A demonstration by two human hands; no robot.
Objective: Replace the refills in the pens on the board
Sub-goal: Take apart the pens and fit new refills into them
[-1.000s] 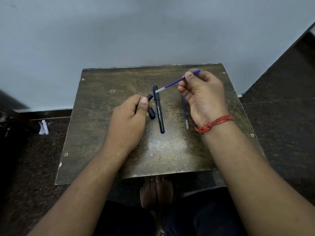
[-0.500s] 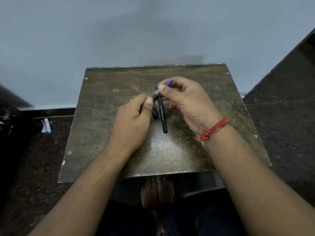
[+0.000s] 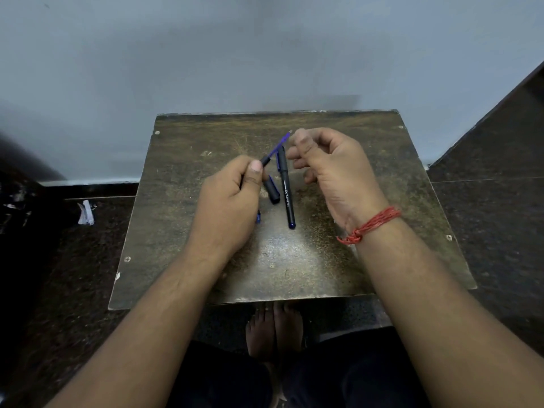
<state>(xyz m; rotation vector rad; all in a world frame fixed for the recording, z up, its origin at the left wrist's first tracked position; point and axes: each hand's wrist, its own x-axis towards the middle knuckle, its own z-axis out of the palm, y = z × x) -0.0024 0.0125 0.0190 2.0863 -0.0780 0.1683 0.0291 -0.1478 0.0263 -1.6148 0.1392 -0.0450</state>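
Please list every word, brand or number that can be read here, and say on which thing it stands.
"OCTANE": printed along the barrel of the capped black pen lying on the board.
A short word after it, perhaps "Gel": too small to be sure.
A tiny brand line before "OCTANE": too small to read.
No other text shows.

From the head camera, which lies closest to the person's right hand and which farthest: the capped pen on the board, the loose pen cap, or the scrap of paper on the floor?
From the right hand:
1. Capped pen, on the board just left of its fingers.
2. Loose pen cap, a little farther left, beside the left hand.
3. Paper scrap, on the floor off the board's left edge.
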